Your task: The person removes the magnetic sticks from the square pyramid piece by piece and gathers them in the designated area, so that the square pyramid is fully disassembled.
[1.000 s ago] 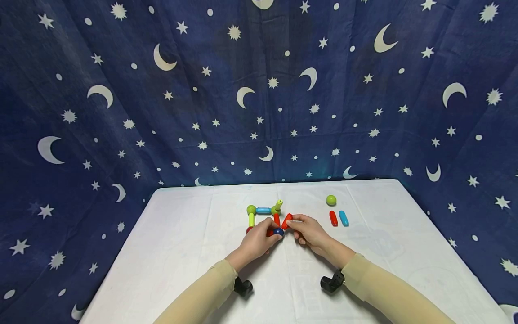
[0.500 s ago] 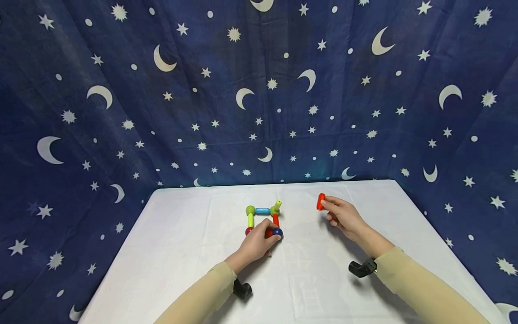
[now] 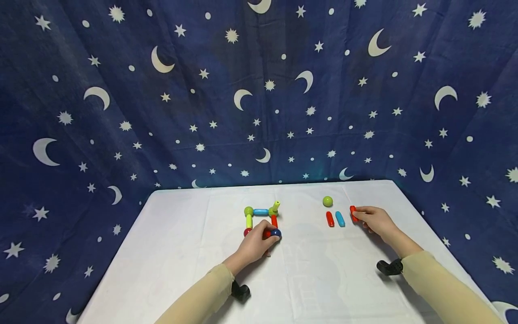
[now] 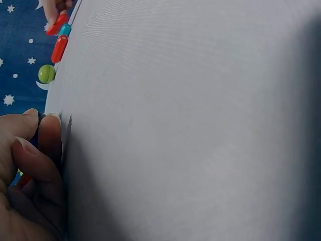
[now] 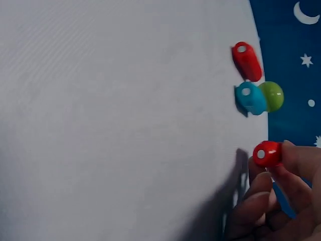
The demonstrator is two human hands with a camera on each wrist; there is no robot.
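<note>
My left hand (image 3: 254, 244) pinches the near-right corner of a square of magnetic rods and balls, at the dark blue ball (image 3: 276, 233) and a partly hidden red rod (image 3: 266, 234). Other sides are a yellow-green rod (image 3: 248, 221), a light blue rod (image 3: 261, 212) and a red rod (image 3: 274, 221). A short yellow-green rod (image 3: 276, 205) sticks up from the far-right green ball (image 3: 273, 212). Over at the right, my right hand (image 3: 377, 222) holds a loose red rod (image 5: 267, 153) between thumb and fingers; its white-dotted end shows in the right wrist view.
Between the hands lie a red rod (image 3: 330, 219) and a blue rod (image 3: 340, 219), side by side, with a green ball (image 3: 328, 201) behind them. All rest on a white-covered table (image 3: 182, 252). A dark blue star-patterned cloth (image 3: 210, 112) hangs behind and at the sides.
My right hand has moved away from the square to the right, carrying the red rod past the loose rods. My left hand has stayed at the dark blue ball.
</note>
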